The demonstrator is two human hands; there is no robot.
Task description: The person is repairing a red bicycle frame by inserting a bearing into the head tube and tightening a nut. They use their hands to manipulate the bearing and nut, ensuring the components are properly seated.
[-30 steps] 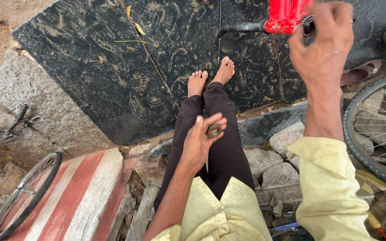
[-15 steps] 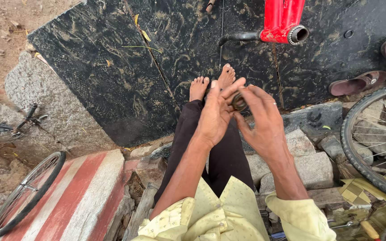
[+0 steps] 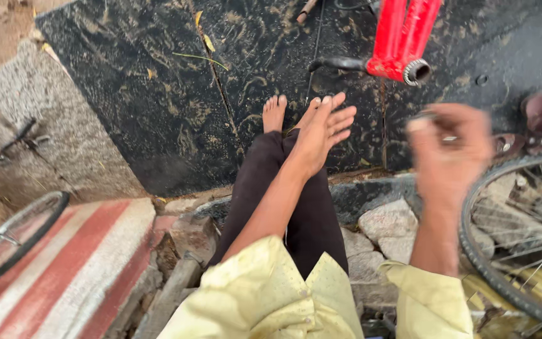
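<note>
A: What lies under all this?

B: A dark, scuffed mat [image 3: 158,107] spread on the ground, beyond the fingertips of both hands, with a rough stone kerb [image 3: 387,220] below the wrists and a red-and-white painted slab [image 3: 76,263] far out to the left of the left hand's fingers.

A: And the big things?

B: A bicycle wheel [image 3: 522,251] sits just right of the right hand's wrist, its tyre and spokes in view. Another wheel [image 3: 14,235] lies well off to the left. A red bicycle frame [image 3: 403,37] stands above and between the two sets of fingers, its threaded shell end facing down toward them. The person's legs in dark trousers [image 3: 290,194] stretch forward under the left forearm, bare feet [image 3: 275,113] just left of the left fingertips.

A: The hands themselves?

B: The left hand [image 3: 321,135] is open, fingers straight and together, holding nothing. The right hand [image 3: 450,154] is blurred; its fingers [image 3: 418,125] curl inward, and something small and metallic [image 3: 450,138] glints among them, though I cannot tell whether they truly pinch it.

A: Anything beyond?

B: A brown sandal [image 3: 537,116] lies just right of the right hand's fingers.
</note>
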